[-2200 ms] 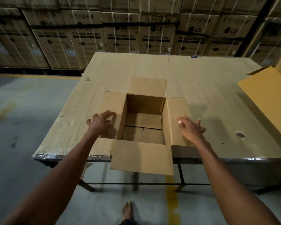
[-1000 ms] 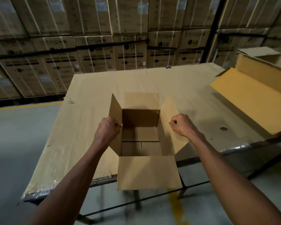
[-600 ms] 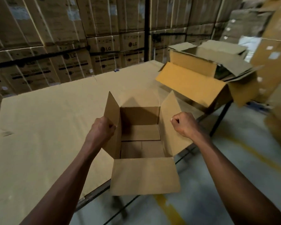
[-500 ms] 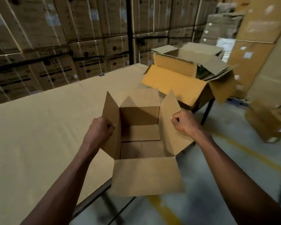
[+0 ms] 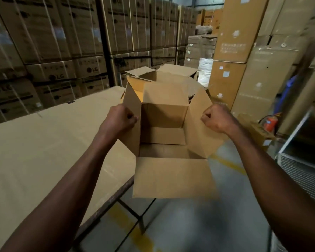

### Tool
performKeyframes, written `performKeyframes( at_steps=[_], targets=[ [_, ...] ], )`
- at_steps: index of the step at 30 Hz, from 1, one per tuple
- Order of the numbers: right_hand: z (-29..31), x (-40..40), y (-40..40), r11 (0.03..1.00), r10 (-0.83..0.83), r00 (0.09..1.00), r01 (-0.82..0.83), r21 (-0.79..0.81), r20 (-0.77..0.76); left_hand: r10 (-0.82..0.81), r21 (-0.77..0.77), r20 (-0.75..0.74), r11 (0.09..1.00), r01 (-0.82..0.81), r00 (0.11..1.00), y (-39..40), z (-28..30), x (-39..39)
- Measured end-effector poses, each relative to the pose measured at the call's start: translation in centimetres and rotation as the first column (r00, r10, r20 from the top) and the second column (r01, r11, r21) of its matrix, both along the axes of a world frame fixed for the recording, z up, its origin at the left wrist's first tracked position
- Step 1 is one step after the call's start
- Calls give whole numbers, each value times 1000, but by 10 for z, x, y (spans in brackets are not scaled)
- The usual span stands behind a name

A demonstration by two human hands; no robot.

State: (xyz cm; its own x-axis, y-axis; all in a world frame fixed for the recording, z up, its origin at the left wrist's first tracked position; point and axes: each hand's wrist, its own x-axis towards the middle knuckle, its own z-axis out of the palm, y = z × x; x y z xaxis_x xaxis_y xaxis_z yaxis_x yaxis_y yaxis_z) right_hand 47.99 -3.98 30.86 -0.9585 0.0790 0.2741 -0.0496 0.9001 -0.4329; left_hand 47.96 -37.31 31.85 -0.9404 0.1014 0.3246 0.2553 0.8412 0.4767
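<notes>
An open, empty cardboard box hangs in the air in front of me, past the table's right edge. My left hand grips its left side flap and my right hand grips its right side flap, both with curled fingers. The near flap droops toward me and the far flap stands up. The inside shows only the folded bottom flaps.
The cardboard-covered table lies to my left. A larger open box sits behind the held one. Stacked LG cartons fill the back wall, tall cartons stand right, with a red fire extinguisher and a metal rack.
Both hands took hold of the side flaps and lifted the box off the table. I have turned right with it, so the box now hangs beyond the table's edge over the floor.
</notes>
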Motion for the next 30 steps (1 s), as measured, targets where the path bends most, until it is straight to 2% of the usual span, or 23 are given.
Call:
performKeyframes(
  at_steps=[7, 13, 30],
  targets=[
    [59, -38, 86, 998, -59, 992, 62, 29, -109, -70, -19, -80, 997, 69, 994, 93, 49, -56],
    [102, -91, 136, 994, -90, 978, 99, 43, -187, -97, -4, -166, 995, 97, 981, 140, 95, -122],
    [167, -344, 199, 990, -122, 950, 136, 30, -286, -84, 37, -300, 994, 99, 950, 230, 145, -384]
  ],
)
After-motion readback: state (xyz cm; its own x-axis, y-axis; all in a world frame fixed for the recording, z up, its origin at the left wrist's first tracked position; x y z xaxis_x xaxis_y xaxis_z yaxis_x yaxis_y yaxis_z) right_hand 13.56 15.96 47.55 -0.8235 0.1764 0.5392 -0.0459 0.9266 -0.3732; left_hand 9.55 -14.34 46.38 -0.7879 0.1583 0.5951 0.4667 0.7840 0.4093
